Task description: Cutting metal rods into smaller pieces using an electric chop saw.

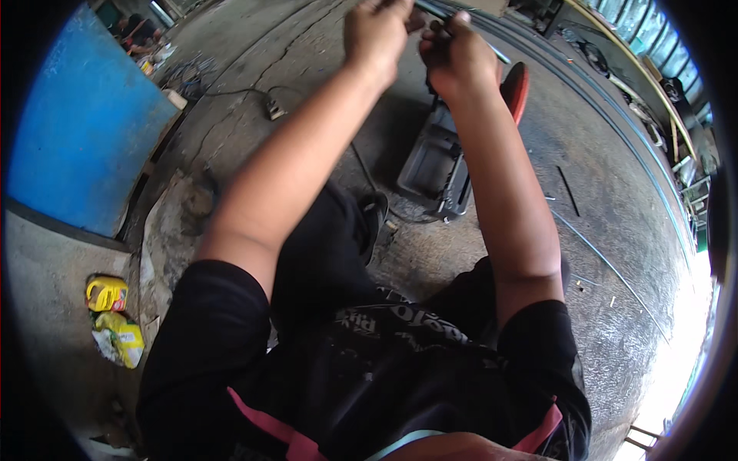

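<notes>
Both of my arms reach forward to the top edge of the head view. My left hand (375, 37) is closed, its fingertips partly cut off by that edge. Beside it, my right hand (463, 58) is closed too, fingers curled in. A thin metal rod (432, 9) runs between the two hands, and its pale end comes out past my right hand. Below them on the floor stands a cut-off machine with a dark grey tray-like base (425, 165). Its red disc (516, 88) shows just right of my right wrist.
Long rods (615, 100) curve along the floor at the right, with a thin rod (607, 261) and a short dark bar (568, 190) nearer. A cable plug (274, 107) lies left of the machine. At far left are a blue panel (84, 123) and a yellow container (107, 293).
</notes>
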